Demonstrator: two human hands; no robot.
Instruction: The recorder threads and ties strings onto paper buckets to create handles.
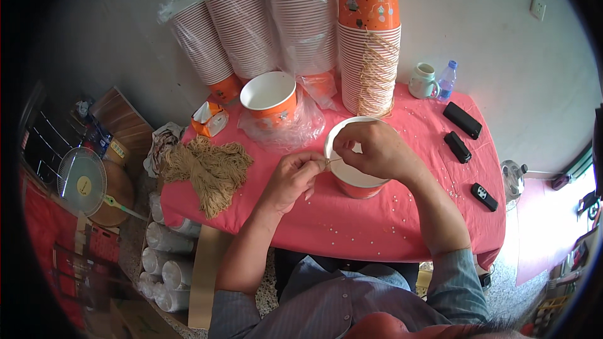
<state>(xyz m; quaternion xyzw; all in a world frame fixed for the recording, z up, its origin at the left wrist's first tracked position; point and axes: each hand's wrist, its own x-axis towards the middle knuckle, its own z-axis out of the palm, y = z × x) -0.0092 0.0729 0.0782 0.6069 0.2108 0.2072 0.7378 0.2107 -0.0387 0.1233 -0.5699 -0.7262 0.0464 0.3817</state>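
Note:
A white-lined orange paper bucket (358, 189) stands before me near the table's front. Over its left rim my left hand (294, 180) pinches a thin tan string (335, 160) between thumb and fingers. My right hand (379, 150) is above the bucket's opening, its fingers closed on the same string and partly hiding it. The string is too fine to follow clearly near the rim. To the left lies a loose bundle of tan strings (210, 172). Behind the bucket rises a tall stack of paper buckets (352, 69), with tan strings hanging down its side.
Several plastic-wrapped bucket stacks (242, 22) lean against the wall. Another open bucket (269, 113) sits on clear plastic, beside an orange tissue pack (208, 119). At the right are a mug (423, 80), a water bottle (446, 81) and black cases (463, 120). Small pale bits dot the pink tablecloth (402, 238).

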